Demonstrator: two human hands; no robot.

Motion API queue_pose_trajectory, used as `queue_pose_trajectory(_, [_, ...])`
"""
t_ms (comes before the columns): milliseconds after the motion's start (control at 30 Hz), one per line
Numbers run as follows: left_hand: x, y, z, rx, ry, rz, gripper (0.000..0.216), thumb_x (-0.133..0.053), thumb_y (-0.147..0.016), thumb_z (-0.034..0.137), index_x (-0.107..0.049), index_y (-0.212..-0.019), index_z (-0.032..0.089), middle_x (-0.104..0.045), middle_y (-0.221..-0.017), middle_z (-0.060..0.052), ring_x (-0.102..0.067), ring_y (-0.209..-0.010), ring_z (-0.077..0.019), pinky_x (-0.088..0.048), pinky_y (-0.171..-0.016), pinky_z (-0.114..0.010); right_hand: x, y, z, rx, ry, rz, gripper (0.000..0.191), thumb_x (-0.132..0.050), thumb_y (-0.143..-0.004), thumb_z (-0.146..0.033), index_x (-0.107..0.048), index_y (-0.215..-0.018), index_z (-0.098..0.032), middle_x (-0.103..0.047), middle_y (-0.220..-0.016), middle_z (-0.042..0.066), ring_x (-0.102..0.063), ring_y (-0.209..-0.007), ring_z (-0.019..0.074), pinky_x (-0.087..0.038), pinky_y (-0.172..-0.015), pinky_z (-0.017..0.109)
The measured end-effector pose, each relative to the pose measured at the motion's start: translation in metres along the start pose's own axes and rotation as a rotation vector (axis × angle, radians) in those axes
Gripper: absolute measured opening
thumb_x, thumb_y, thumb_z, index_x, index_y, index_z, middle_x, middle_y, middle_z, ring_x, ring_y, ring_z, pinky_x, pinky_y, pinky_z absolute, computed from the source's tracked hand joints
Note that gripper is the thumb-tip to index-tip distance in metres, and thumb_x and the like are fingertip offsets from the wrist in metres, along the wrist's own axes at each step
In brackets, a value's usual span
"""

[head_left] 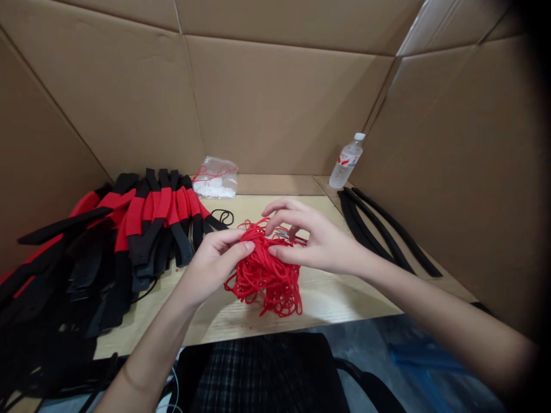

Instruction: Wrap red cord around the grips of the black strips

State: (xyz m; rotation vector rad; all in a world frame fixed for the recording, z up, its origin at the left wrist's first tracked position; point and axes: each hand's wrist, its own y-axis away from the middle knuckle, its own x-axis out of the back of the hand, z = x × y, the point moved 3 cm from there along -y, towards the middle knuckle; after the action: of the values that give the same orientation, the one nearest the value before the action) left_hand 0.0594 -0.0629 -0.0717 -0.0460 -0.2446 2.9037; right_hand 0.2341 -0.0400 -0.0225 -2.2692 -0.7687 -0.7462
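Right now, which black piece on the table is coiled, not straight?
The small black loop, just right of the red-and-black straps. The long black strips at the right lie side by side, nearly straight.

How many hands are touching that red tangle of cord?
2: the left hand at the left of the red cord tangle, the right hand on its upper right.

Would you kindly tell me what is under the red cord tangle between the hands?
The red cord tangle rests on the pale wood tabletop, but the patch directly beneath it is covered. A small metal item, possibly scissors, shows at its far edge by the right hand.
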Motion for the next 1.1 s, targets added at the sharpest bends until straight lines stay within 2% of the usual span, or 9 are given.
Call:
queue_pose_trajectory(200, [0.000, -0.003, -0.006, 0.040, 0.032, 0.039, 0.013, -0.064, -0.078, 0.025, -0.074, -0.077, 0.017, -0.056, -0.060, 0.004, -0.042, -0.051, -0.0061, -0.031, -0.044, -0.017, -0.004, 0.000, -0.003, 0.250, 0.179, 0.111, 0.011, -0.064, -0.077, -0.007, -0.061, -0.081, -0.017, -0.057, -0.105, 0.008, -0.058, -0.100, 0.0192, -0.048, -0.088, 0.035])
queue_pose_trajectory(333, [-0.004, -0.005, -0.012, 0.101, 0.086, 0.081, 0.014, -0.064, -0.074, 0.028, -0.070, -0.073, 0.015, -0.058, -0.062, 0.003, -0.046, -0.051, -0.0082, -0.037, -0.048, -0.019, -0.008, -0.001, 0.002, 0.191, 0.205, 0.084, 0.008, -0.062, -0.079, -0.010, -0.063, -0.078, -0.017, -0.060, -0.109, 0.010, -0.061, -0.100, 0.0206, -0.049, -0.087, 0.036])
queue_pose_trajectory(533, [-0.011, -0.011, -0.016, 0.036, -0.040, 0.077, 0.024, -0.073, -0.074, 0.037, -0.071, -0.076, 0.014, -0.065, -0.071, -0.001, -0.055, -0.063, -0.0120, -0.044, -0.059, -0.022, -0.013, -0.004, 0.006, 0.182, 0.158, 0.081, 0.008, -0.058, -0.081, -0.013, -0.062, -0.078, -0.019, -0.063, -0.105, 0.009, -0.061, -0.099, 0.0214, -0.049, -0.086, 0.037])
queue_pose_trajectory(633, [-0.007, -0.014, -0.022, 0.043, -0.075, 0.073, 0.025, -0.072, -0.076, 0.039, -0.074, -0.078, 0.014, -0.068, -0.072, -0.002, -0.054, -0.061, -0.0114, -0.043, -0.058, -0.022, -0.011, -0.006, 0.012, 0.062, 0.032, 0.067, 0.007, -0.059, -0.076, -0.012, -0.063, -0.073, -0.018, -0.063, -0.101, 0.008, -0.060, -0.092, 0.0196, -0.048, -0.078, 0.034])
queue_pose_trajectory(767, [0.005, -0.016, -0.031, 0.037, -0.144, 0.140, 0.022, -0.072, -0.074, 0.034, -0.071, -0.068, 0.013, -0.064, -0.062, 0.000, -0.053, -0.059, -0.0119, -0.042, -0.058, -0.023, -0.008, -0.005, 0.028, -0.244, -0.386, 0.032, 0.005, -0.057, -0.069, -0.014, -0.060, -0.067, -0.017, -0.061, -0.087, 0.004, -0.055, -0.074, 0.0139, -0.041, -0.062, 0.026])
queue_pose_trajectory(900, [0.013, -0.017, -0.038, 0.030, -0.188, 0.193, 0.020, -0.072, -0.071, 0.032, -0.068, -0.064, 0.013, -0.062, -0.061, 0.000, -0.052, -0.060, -0.0125, -0.043, -0.059, -0.025, -0.008, -0.002, 0.040, -0.388, -0.660, 0.032, 0.001, -0.052, -0.065, -0.016, -0.051, -0.065, -0.018, -0.055, -0.068, -0.002, -0.047, -0.062, 0.0103, -0.034, -0.056, 0.024])
queue_pose_trajectory(967, [0.013, -0.017, -0.040, 0.039, -0.226, 0.199, 0.022, -0.069, -0.072, 0.032, -0.064, -0.061, 0.013, -0.060, -0.060, 0.000, -0.052, -0.059, -0.0123, -0.042, -0.059, -0.025, -0.010, 0.000, 0.042, -0.414, -0.602, -0.040, 0.008, -0.054, -0.065, -0.015, -0.049, -0.070, -0.019, -0.050, -0.061, -0.005, -0.043, -0.055, 0.0092, -0.030, -0.053, 0.023])
queue_pose_trajectory(1033, [0.012, -0.017, -0.042, 0.050, -0.258, 0.200, 0.025, -0.067, -0.074, 0.032, -0.061, -0.058, 0.014, -0.060, -0.060, 0.000, -0.051, -0.059, -0.0122, -0.042, -0.059, -0.025, -0.012, 0.001, 0.043, -0.411, -0.374, -0.080, 0.011, -0.058, -0.067, -0.014, -0.053, -0.077, -0.019, -0.043, -0.054, -0.008, -0.037, -0.049, 0.0086, -0.027, -0.050, 0.023])
queue_pose_trajectory(1100, [0.010, -0.017, -0.044, 0.055, -0.276, 0.189, 0.026, -0.066, -0.076, 0.033, -0.061, -0.059, 0.014, -0.062, -0.063, -0.001, -0.052, -0.059, -0.0126, -0.043, -0.060, -0.026, -0.012, 0.001, 0.042, -0.374, -0.090, -0.044, 0.004, -0.060, -0.073, -0.017, -0.059, -0.078, -0.018, -0.041, -0.050, -0.009, -0.034, -0.047, 0.0086, -0.025, -0.050, 0.024])
